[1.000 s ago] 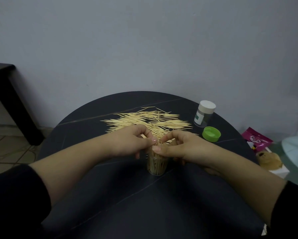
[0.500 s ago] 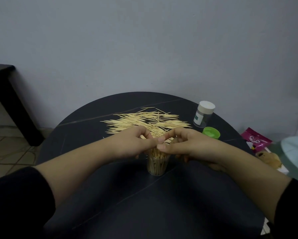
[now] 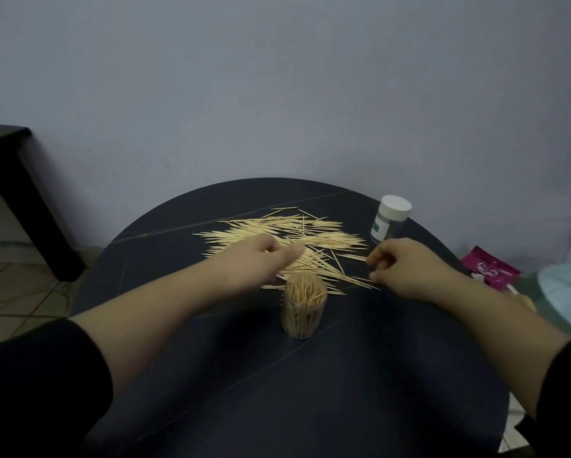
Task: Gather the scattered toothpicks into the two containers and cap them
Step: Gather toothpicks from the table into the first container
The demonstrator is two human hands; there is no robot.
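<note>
A clear open container (image 3: 304,314), packed with upright toothpicks, stands at the table's middle. Behind it lies the loose toothpick pile (image 3: 324,238). My left hand (image 3: 256,259) rests on the pile's near left part, fingers curled down onto toothpicks and thumb stretched to the right. My right hand (image 3: 406,271) sits at the pile's right edge with fingers curled; their tips meet toothpick ends, and I cannot see whether they hold any. A second container with a white cap (image 3: 390,219) stands at the back right. The green cap is hidden.
The round dark table (image 3: 343,391) stands against a grey wall. A pink packet (image 3: 491,267) and a pale round object (image 3: 568,292) lie off its right side. A dark bench (image 3: 9,170) stands at the left over tiled floor.
Both hands have left the top of the open container and moved back and apart to the pile. The container now stands uncovered, and my right hand hides the green cap.
</note>
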